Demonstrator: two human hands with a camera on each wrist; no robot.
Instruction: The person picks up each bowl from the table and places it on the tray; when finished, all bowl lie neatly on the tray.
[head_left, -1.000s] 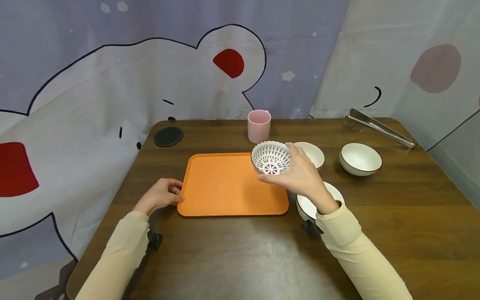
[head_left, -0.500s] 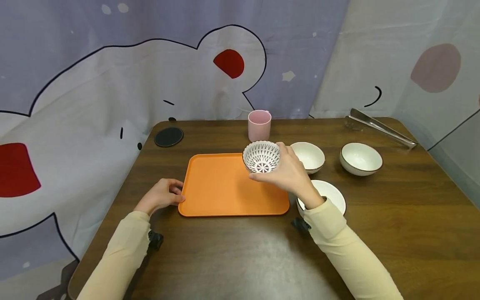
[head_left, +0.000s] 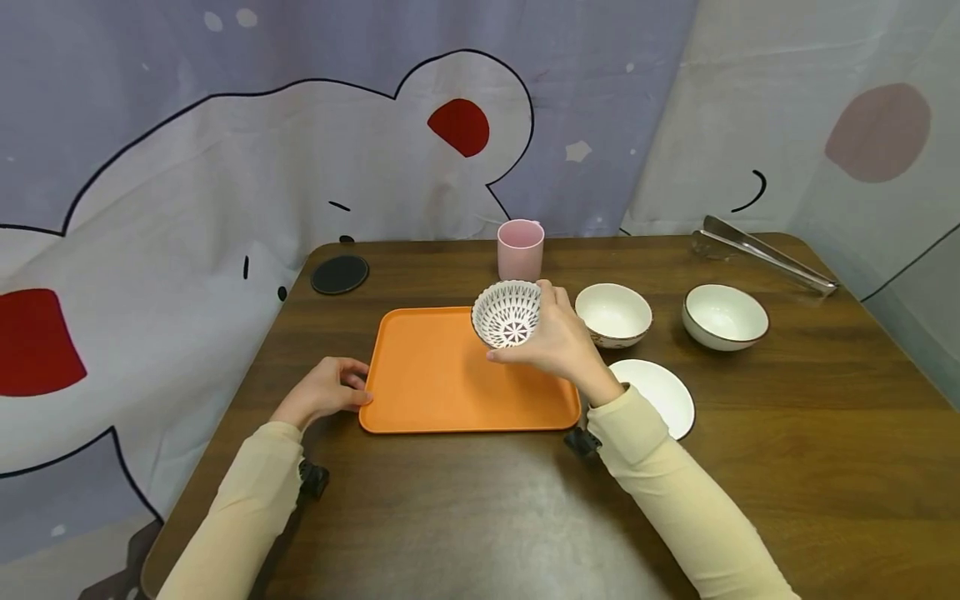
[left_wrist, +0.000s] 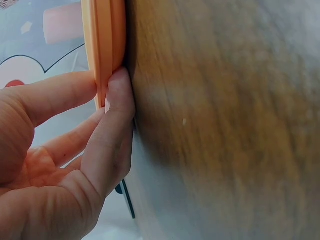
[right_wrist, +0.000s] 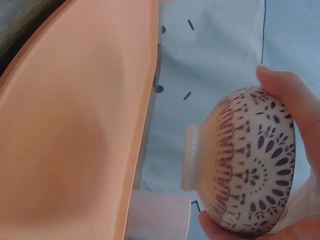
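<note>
My right hand [head_left: 558,337] grips a small patterned bowl [head_left: 507,315] by its rim, thumb on one side and fingers on the other. The bowl is held above the right half of an orange tray [head_left: 435,375]; the right wrist view shows its foot [right_wrist: 190,157] apart from the tray surface. At the tray's left edge, my left hand [head_left: 324,390] pinches the rim, with thumb and fingers on opposite faces in the left wrist view. A white plate-like dish [head_left: 660,396] lies right of the tray, partly hidden by the right forearm.
Two white bowls stand on the right, one nearer the tray [head_left: 613,315] and one farther right [head_left: 725,317]. Behind the tray is a pink mug [head_left: 520,250]. A black round coaster [head_left: 340,274] lies back left, metal tongs [head_left: 772,254] back right. A curtain [head_left: 300,158] hangs behind the table.
My right hand has carried the patterned bowl leftward over the tray, uncovering more of the bowl and dish on the right. The left hand has stayed at the tray's edge.
</note>
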